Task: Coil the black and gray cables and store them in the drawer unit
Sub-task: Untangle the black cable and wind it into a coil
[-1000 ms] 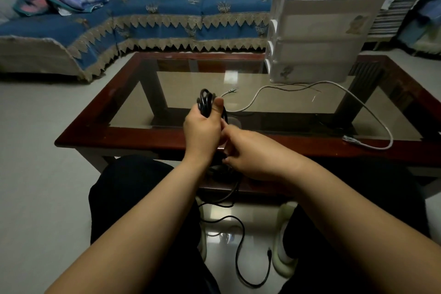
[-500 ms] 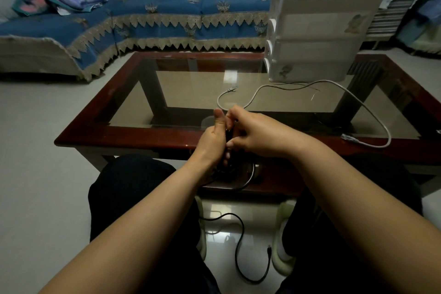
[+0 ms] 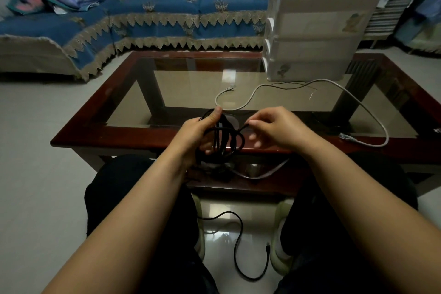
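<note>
Hands parting since 0.5 s ago | left hand gripping black cable coil | right hand pinching limp, light strand; gripping at bundled loops looks best

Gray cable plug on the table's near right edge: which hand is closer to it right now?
Right. The right hand sits left of the gray cable plug, pinching the black cable; the left hand grips the coil farther left.

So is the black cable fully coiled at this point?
No, partly. The left hand grips several loops of the black cable, the right hand pinches a strand, and its tail trails on the floor.
</note>
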{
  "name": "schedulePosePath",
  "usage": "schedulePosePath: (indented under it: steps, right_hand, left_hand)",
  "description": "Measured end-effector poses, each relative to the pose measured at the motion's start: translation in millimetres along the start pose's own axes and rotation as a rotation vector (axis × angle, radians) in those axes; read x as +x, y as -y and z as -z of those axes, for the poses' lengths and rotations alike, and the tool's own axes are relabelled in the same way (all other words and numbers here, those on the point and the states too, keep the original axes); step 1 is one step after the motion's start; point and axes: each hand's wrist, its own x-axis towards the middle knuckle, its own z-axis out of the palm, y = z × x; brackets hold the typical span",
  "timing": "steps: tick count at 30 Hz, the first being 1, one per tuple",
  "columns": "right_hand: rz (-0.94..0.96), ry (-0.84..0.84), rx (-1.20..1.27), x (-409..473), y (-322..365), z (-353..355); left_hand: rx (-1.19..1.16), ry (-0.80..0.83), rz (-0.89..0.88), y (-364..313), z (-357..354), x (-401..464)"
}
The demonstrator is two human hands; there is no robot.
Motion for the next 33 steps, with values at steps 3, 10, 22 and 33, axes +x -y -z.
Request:
schedulePosePath:
  steps: [3,10,22,33]
  right_hand:
    - [0.040,-0.147,-0.126,7.1,-17.5,13.6]
    - [0.127,-0.130,-0.647,9.5,-40.8,21.0]
    - [0.464,-0.140,-0.918,-10.9,-61.0,18.0]
    - [0.979,-0.479,-0.804,-14.3,-48.1,-19.0]
  left_hand:
    - [0.202,0.108,0.027,0.9,0.4,-4.2]
    - [0.769,0.149,0.037,7.3,-5.7,-7.5]
    - [0.019,-0.621,-0.311,2.2,30.5,-2.3]
    - [0.069,-0.446,-0.154,0.8,-6.5,4.2]
